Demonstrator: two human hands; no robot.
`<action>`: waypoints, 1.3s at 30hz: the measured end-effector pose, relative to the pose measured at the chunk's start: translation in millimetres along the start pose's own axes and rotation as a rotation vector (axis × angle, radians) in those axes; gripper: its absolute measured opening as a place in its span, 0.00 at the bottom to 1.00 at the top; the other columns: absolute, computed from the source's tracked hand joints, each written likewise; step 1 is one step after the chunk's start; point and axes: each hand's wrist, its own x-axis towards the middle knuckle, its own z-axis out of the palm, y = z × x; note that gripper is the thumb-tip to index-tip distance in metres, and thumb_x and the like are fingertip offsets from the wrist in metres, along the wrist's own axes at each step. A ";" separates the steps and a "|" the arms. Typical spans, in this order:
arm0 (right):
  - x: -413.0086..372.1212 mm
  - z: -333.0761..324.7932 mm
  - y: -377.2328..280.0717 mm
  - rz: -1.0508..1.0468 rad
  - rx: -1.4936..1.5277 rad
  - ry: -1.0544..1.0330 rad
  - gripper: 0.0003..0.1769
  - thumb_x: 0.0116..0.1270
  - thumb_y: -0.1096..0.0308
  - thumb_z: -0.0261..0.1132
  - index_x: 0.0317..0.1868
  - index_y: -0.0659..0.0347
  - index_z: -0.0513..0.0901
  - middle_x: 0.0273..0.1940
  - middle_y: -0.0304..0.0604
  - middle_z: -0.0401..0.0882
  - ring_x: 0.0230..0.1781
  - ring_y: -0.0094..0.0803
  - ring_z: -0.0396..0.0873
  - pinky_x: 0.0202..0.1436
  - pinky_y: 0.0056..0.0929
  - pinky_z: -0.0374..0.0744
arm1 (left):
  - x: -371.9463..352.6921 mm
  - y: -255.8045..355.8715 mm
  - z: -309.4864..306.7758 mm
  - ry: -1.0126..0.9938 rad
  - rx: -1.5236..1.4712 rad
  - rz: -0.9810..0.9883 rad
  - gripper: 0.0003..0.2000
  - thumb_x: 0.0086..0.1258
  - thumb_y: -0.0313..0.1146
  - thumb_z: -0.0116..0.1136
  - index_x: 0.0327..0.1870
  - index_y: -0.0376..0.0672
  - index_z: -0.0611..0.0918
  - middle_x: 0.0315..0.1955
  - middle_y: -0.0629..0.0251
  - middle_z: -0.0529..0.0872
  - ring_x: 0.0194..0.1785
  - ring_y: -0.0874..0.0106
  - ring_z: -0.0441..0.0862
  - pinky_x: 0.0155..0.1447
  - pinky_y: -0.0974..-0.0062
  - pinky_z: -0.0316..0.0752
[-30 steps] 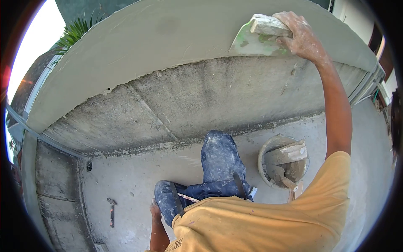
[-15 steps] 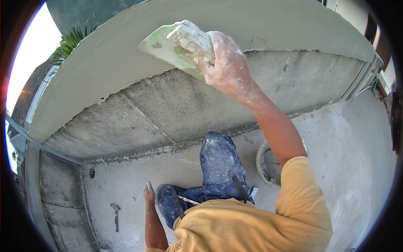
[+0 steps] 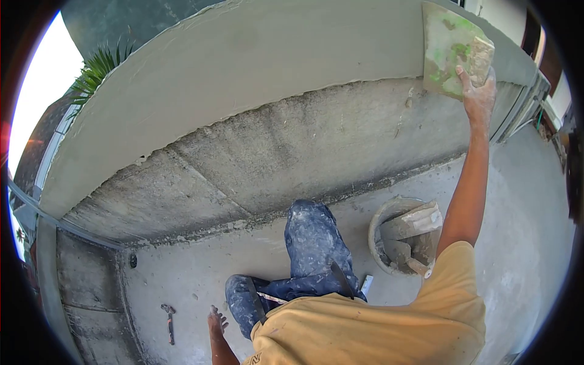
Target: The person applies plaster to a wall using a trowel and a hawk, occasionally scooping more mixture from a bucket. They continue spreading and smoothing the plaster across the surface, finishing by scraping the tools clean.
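At the upper right, my right hand (image 3: 479, 97) grips the block handle of a plastering float (image 3: 449, 45). The float has a broad pale plate with green patches and lies against the smooth grey plaster (image 3: 274, 52) on the upper wall. Below the plaster, the wall (image 3: 261, 143) is rough and bare. My left hand (image 3: 216, 320) hangs low beside my left knee, its fingers apart and nothing in it. A hammer (image 3: 169, 323) lies on the floor to its left.
A round bucket (image 3: 376, 237) right of my knees holds mortar, a trowel (image 3: 398, 250) and a pale block-like tool (image 3: 415, 221). A metal rail (image 3: 91, 230) crosses the left corner. Palm leaves (image 3: 100, 67) show beyond the wall's left edge.
My right hand has swept the float far to the right along the upper wall. The fingers of my left hand have spread. More of the bucket and its tools shows.
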 end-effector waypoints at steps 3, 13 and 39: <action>-27.0 4.8 -33.6 -0.085 0.159 -0.131 0.28 0.62 0.59 0.75 0.56 0.64 0.76 0.46 0.50 0.84 0.45 0.39 0.85 0.52 0.41 0.82 | 0.6 13.8 27.6 -0.212 0.152 0.049 0.37 0.75 0.64 0.47 0.70 0.39 0.71 0.60 0.46 0.80 0.57 0.53 0.80 0.57 0.53 0.75; 0.5 35.0 -32.6 -0.036 0.026 -0.093 0.30 0.62 0.55 0.75 0.57 0.63 0.74 0.45 0.50 0.83 0.48 0.43 0.83 0.56 0.43 0.80 | -65.2 157.0 70.0 -0.275 -0.022 0.558 0.36 0.73 0.59 0.56 0.66 0.32 0.75 0.59 0.47 0.81 0.50 0.63 0.83 0.52 0.67 0.77; -319.1 21.1 -206.4 -0.557 0.937 -1.420 0.25 0.53 0.69 0.76 0.54 0.56 0.85 0.52 0.43 0.79 0.50 0.43 0.78 0.54 0.49 0.74 | -262.1 184.5 149.5 -0.780 -0.957 0.347 0.19 0.76 0.40 0.58 0.61 0.39 0.76 0.53 0.60 0.84 0.55 0.68 0.83 0.54 0.68 0.80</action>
